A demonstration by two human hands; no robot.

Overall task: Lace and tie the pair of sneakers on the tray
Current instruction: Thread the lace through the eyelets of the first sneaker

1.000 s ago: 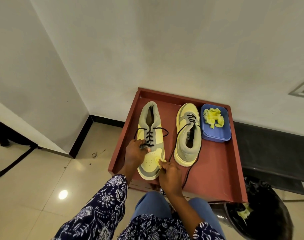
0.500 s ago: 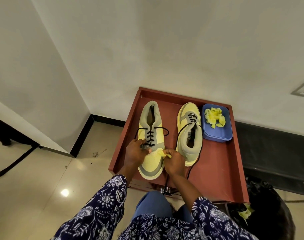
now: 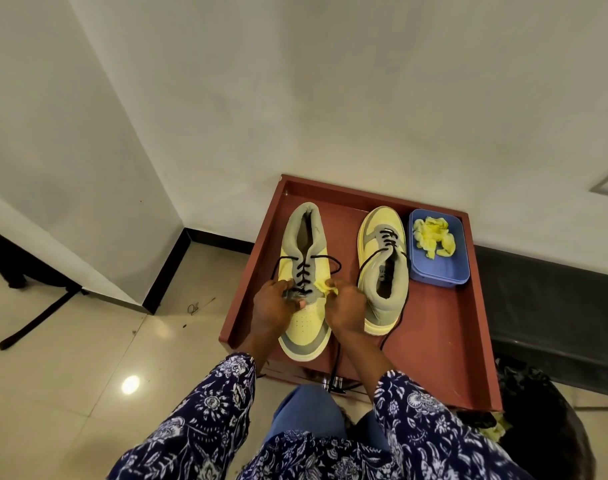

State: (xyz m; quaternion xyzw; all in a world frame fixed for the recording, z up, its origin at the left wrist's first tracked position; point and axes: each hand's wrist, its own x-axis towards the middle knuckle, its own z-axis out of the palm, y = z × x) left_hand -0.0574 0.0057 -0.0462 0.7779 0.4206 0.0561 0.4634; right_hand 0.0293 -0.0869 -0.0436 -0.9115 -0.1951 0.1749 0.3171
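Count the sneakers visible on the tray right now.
2. The left sneaker lies toe toward the person, with both hands at its lower laces. The right sneaker lies beside it, toe toward the wall, next to the blue container. None seems hidden on the tray.

Two yellow-and-grey sneakers lie side by side on the red-brown tray (image 3: 444,341), the left sneaker (image 3: 304,306) toe toward 6 o'clock with black lace (image 3: 304,271) partly threaded, the right sneaker (image 3: 382,268) toe toward 12 o'clock.
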